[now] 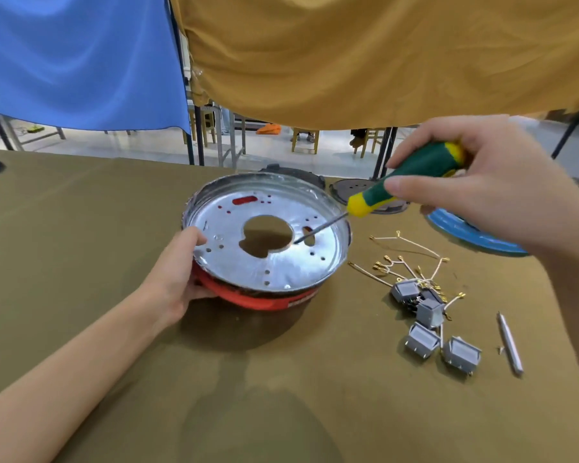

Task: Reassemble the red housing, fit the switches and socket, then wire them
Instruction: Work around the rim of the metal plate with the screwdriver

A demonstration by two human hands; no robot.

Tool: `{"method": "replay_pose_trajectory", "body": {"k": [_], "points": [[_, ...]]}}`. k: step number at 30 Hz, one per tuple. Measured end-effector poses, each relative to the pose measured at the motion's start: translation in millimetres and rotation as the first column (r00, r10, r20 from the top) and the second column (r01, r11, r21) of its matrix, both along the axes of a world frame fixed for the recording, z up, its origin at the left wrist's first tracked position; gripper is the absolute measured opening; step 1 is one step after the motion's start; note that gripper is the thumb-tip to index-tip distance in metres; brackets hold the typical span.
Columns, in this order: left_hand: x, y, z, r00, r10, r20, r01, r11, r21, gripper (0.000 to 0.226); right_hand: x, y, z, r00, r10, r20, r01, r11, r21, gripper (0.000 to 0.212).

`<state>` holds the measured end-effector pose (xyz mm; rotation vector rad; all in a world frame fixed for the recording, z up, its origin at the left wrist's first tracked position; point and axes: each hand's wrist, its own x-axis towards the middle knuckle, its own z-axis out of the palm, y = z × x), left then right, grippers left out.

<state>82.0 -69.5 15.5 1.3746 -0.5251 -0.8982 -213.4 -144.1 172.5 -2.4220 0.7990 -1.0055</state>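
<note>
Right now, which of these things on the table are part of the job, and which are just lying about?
In the job:
red housing with its metal plate, held by the left hand
screwdriver in the right hand
grey switches
loose wires

Lying about:
metal rod
blue disc
dark round lid

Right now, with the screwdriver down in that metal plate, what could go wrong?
The screwdriver tip sits at the edge of the big hole in the metal plate; it could slip through. The left hand grips the raw rim of the tilted red housing, so a jolt might cut fingers. The right hand hovers over loose switches and wires.
</note>
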Motion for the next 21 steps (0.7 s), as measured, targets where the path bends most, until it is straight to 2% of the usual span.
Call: {"method": "replay_pose_trajectory", "body": {"k": [2,5,8,11,14,17,19,21], "points": [[2,1,3,0.999,-0.038,0.038,0.035,0.997,0.061,0.038,-5,-11,-1,0.996,-0.017,0.091,0.011,0.998,0.057,0.015],[10,5,9,0.989,-0.118,0.088,0.102,0.981,0.163,0.024,-13,-38,-10,0.958,-0.12,0.261,0.022,0.936,0.351,0.012],[23,9,12,0.977,-0.139,0.16,0.089,0.954,0.286,0.019,-24,-68,-27,0.926,-0.238,0.292,0.012,0.794,0.608,0.006],[33,10,14,0.965,-0.165,0.202,0.077,0.92,0.383,0.019,-40,-92,-47,0.922,-0.259,0.288,-0.071,0.618,0.783,0.008],[41,12,13,0.94,-0.202,0.274,0.061,0.891,0.449,0.018,-49,-102,-64,0.95,-0.228,0.212,-0.07,0.508,0.859,0.023],[46,5,5,0.939,-0.179,0.294,0.041,0.907,0.42,0.017,-56,-108,-77,0.928,-0.257,0.269,-0.145,0.414,0.898,0.046],[44,0,0,0.937,-0.149,0.315,0.033,0.938,0.345,0.009,-61,-107,-83,0.918,-0.241,0.315,-0.223,0.342,0.913,0.045],[41,-2,-5,0.94,-0.123,0.318,0.028,0.957,0.287,0.012,-68,-100,-91,0.95,-0.204,0.237,-0.168,0.309,0.936,0.04]]}}
